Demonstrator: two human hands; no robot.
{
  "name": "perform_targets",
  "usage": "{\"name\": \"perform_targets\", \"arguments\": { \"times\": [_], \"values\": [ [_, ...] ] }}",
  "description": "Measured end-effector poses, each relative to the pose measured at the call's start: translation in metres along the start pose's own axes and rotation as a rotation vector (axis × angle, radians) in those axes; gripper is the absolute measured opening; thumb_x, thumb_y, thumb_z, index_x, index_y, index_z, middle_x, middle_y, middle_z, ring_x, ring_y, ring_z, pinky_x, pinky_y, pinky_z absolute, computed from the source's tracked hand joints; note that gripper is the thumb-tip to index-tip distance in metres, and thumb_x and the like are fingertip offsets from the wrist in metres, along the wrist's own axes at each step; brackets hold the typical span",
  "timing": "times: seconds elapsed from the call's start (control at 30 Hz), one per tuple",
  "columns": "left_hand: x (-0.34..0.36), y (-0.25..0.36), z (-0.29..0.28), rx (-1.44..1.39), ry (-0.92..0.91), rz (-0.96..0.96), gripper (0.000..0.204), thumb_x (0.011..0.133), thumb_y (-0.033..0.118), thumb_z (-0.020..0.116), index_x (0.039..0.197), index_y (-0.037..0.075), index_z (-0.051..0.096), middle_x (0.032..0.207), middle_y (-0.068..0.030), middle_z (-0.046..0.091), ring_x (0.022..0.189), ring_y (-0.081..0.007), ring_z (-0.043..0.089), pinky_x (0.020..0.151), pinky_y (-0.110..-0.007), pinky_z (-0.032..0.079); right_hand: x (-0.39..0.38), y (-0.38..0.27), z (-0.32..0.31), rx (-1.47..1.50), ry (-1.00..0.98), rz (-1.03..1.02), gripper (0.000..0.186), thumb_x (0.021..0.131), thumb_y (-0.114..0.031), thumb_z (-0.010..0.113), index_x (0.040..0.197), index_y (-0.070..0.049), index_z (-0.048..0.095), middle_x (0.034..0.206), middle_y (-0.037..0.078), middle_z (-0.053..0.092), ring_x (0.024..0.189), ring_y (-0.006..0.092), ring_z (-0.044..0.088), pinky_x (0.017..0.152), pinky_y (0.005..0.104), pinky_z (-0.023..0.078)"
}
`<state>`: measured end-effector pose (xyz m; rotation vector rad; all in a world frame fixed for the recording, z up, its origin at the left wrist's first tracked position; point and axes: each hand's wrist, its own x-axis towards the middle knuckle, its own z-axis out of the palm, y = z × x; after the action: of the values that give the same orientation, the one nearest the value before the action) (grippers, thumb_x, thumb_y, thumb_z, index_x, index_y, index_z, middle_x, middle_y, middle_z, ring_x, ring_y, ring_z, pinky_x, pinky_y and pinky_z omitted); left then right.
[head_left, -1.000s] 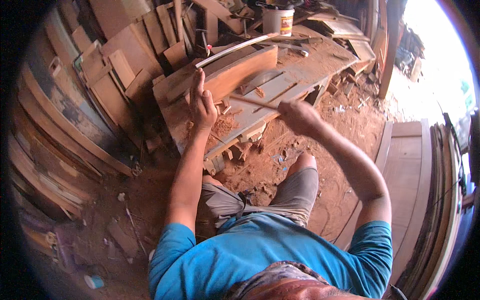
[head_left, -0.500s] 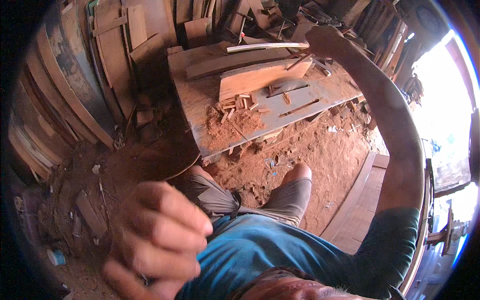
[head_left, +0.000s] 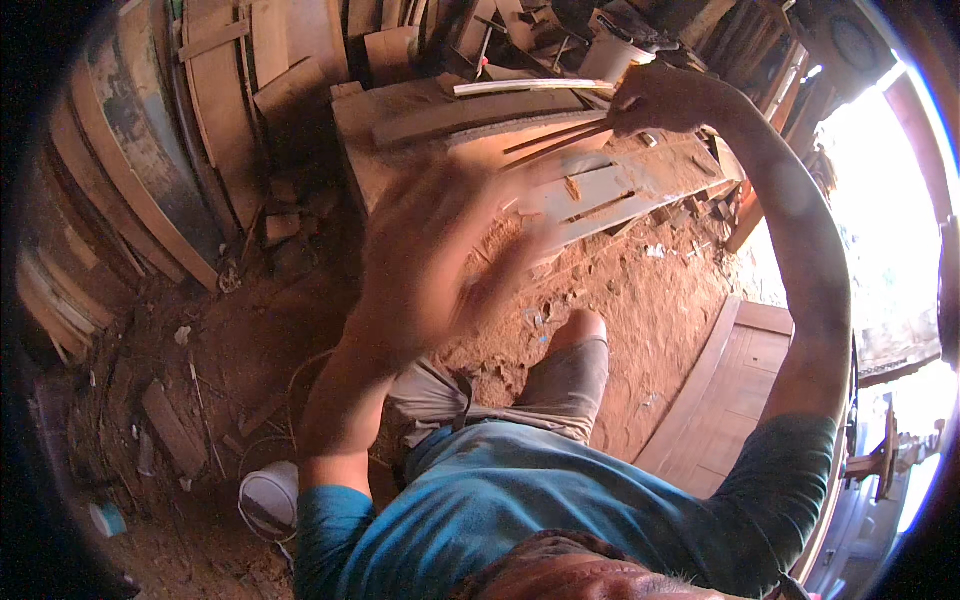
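My left hand (head_left: pixel 445 240) is blurred by motion, raised in front of the workbench (head_left: pixel 365 110), with fingers and thumb apart and nothing visible in it. My right hand (head_left: pixel 645 105) is closed on thin wooden sticks (head_left: pixel 555 140) that reach leftward over an upright board (head_left: pixel 480 145). A pale curved strip (head_left: pixel 520 86) lies along the back of the bench, close to my right hand. The grey slotted saw table top (head_left: pixel 605 205) shows loose shavings (head_left: pixel 572 188); my left hand hides part of it.
Boards (head_left: pixel 200 120) lean along the left wall. A white bucket (head_left: pixel 610 55) stands behind the bench, another (head_left: pixel 270 500) low at left. A panelled wooden door (head_left: pixel 740 370) lies at right, near a bright opening. Sawdust and offcuts (head_left: pixel 175 430) cover the floor.
My left hand went from beside the board to low near my body, then rose toward the bench. My right hand moved up and away to the bench's back, still holding a stick.
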<state>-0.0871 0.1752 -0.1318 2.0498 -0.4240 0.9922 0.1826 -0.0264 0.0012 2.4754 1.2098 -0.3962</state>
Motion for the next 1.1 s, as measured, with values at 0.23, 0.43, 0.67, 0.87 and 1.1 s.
{"name": "perform_targets", "arguments": {
  "times": [0.23,0.43,0.67,0.87,1.1],
  "values": [
    [0.046,-0.104,0.098,0.095,-0.113,0.136,0.038,0.102,0.04,0.055,0.106,0.002,0.06,0.079,-0.0157,0.068,0.074,-0.034,0.07,0.063,-0.046,0.056,-0.026,-0.043,-0.017,0.11,0.079,-0.143,0.032,0.091,-0.031,0.074,0.115,-0.009,0.075,0.093,0.012,0.075,0.081,0.0182,0.069,0.077,0.0349,0.054],
    [0.06,-0.102,0.107,0.016,-0.332,-0.131,0.044,0.104,0.036,0.054,0.13,0.0,0.058,0.119,-0.0244,0.066,0.112,-0.0393,0.064,0.095,-0.044,0.051,-0.04,-0.011,0.005,0.0,0.323,-0.259,0.026,0.096,-0.029,0.067,0.111,-0.01,0.074,0.096,0.014,0.072,0.092,0.0278,0.07,0.082,0.0393,0.056],
    [-0.002,-0.118,0.11,0.039,0.14,-0.108,0.053,0.101,0.028,0.062,0.143,0.0,0.047,0.139,-0.0247,0.055,0.13,-0.0371,0.054,0.109,-0.044,0.042,-0.023,0.024,-0.015,-1.144,0.368,-0.041,0.018,0.093,-0.026,0.064,0.096,-0.011,0.074,0.091,0.012,0.071,0.095,0.0317,0.07,0.085,0.0449,0.056],
    [-0.073,-0.137,0.106,0.293,0.224,-0.234,0.052,0.099,0.028,0.064,0.139,0.0,0.047,0.134,-0.0235,0.052,0.121,-0.0397,0.055,0.101,-0.048,0.046,0.044,0.04,-0.004,-1.019,0.211,0.049,0.016,0.087,-0.02,0.066,0.088,-0.006,0.075,0.085,0.014,0.073,0.084,0.0306,0.074,0.077,0.0433,0.059],
    [-0.084,-0.138,0.113,0.293,0.271,-0.309,0.045,0.099,0.026,0.064,0.137,0.004,0.052,0.136,-0.0231,0.053,0.127,-0.0394,0.051,0.107,-0.048,0.042,0.086,0.071,0.068,-0.875,0.133,0.111,0.014,0.088,-0.015,0.063,0.084,-0.01,0.075,0.084,0.011,0.075,0.076,0.0262,0.075,0.063,0.0409,0.06]
  ]
}}
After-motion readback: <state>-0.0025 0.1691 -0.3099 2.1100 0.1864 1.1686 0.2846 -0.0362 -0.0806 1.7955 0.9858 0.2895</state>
